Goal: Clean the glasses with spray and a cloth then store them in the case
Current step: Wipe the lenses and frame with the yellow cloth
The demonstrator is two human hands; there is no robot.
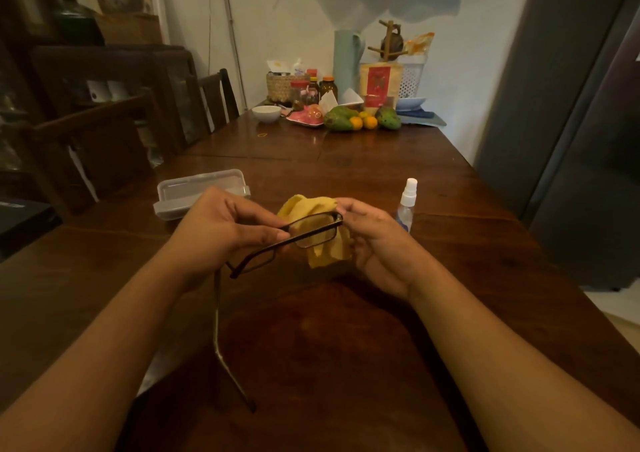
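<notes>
Both hands are raised above the surface (346,330): the left hand (221,230) pinches the glasses (294,240) at the frame, while the right hand (370,240) grips a yellow cloth (322,244), apparently pressed behind one lens. Beyond them, a closed case (197,192) lies to the left and a spray (407,206) stands upright to the right.

The dark wooden table (363,171) is carrying a clear case (194,192) at ten o'clock, a spray bottle (407,206) at two, with fruit (360,119) and jars (311,88) crowding twelve o'clock.
</notes>
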